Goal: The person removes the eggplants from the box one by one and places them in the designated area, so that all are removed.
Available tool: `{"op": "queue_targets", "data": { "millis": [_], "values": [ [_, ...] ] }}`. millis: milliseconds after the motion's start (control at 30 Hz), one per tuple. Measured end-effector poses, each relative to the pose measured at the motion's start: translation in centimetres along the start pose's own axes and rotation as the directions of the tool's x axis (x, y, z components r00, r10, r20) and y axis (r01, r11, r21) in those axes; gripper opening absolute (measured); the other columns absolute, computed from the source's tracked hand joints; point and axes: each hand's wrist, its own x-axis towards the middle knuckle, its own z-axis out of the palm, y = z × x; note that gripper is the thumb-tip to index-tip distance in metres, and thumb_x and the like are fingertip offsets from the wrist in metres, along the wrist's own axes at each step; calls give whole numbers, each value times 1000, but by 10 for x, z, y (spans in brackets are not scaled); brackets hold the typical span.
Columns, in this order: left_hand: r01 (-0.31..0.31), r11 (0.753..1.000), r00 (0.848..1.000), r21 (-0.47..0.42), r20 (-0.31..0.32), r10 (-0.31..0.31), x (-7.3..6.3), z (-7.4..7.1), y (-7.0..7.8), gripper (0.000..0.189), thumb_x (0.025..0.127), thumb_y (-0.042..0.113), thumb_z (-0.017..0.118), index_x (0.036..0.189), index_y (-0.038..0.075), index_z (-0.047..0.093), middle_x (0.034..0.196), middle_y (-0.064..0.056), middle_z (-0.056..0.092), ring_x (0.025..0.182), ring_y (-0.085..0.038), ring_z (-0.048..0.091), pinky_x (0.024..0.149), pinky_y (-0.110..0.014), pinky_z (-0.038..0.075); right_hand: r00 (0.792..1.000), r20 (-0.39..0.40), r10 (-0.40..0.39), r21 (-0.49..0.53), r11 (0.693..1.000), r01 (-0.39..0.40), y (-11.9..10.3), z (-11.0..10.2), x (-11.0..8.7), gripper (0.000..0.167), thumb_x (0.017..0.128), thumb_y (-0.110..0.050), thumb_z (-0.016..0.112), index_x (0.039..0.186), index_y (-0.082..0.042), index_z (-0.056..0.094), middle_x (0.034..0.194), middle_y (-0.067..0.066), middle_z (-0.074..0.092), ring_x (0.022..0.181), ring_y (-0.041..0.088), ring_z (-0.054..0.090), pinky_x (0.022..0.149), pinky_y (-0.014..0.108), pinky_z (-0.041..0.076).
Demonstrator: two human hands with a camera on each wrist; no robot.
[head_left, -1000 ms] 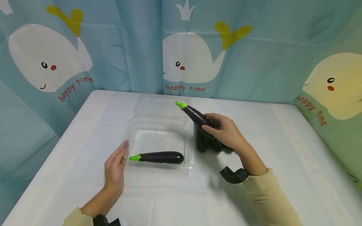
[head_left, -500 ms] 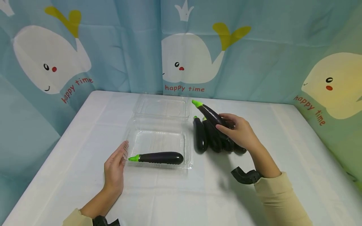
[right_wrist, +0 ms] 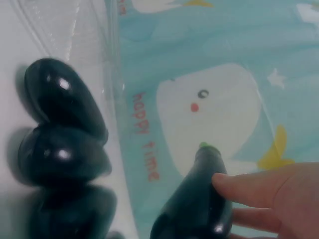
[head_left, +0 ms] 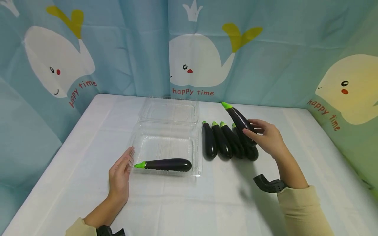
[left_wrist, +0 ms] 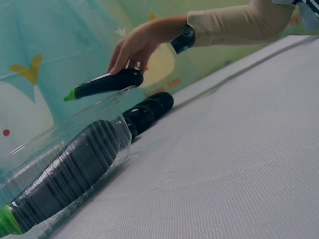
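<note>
My right hand (head_left: 267, 136) grips a dark eggplant (head_left: 240, 120) with a green stem end, holding it above the table. Below and left of it, several more eggplants (head_left: 222, 141) lie side by side in a row. A hinged clear plastic box (head_left: 168, 149) stands with its lid (head_left: 169, 112) folded back. Inside, along its near side, lies one eggplant (head_left: 168, 165), stem to the left. My left hand (head_left: 119, 175) rests against the box's left wall with its fingers extended. In the left wrist view, the held eggplant (left_wrist: 107, 83) is up beyond the box's far end.
A white cloth covers the table (head_left: 183, 209). Behind and at the sides hangs a blue-green curtain (head_left: 141, 49) with whale prints. The row of eggplants lies just right of the box.
My right hand has moved to the right with its eggplant, away from the box and across the row, which now shows more fully. The left hand has stayed at the box.
</note>
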Motion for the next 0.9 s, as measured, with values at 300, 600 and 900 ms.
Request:
{"op": "queue_targets", "data": {
  "millis": [300,600,900],
  "values": [
    [-5,1000,1000,-4,4,5,0,0,-1,42,101,11,31,136,-11,30,146,-16,29,134,-16,24,106,-25,23,999,-35,39,-7,999,-39,17,-7,-6,54,91,-26,59,131,8,44,121,32,50,108,44,50,85,58,42],
    [-15,1000,1000,6,8,15,0,-1,-1,42,101,12,31,136,-11,30,145,-15,29,134,-16,24,106,-25,23,995,-50,84,-6,996,-84,29,-14,-10,56,91,-28,57,131,9,43,122,34,48,109,46,50,85,56,42],
    [-16,1000,1000,5,11,16,-1,0,-1,42,101,11,30,136,-11,30,146,-16,29,134,-16,24,106,-25,23,984,-49,169,-5,986,-169,46,-16,-18,61,92,-31,56,132,12,39,124,39,42,114,51,41,87,61,39]
  ]
}}
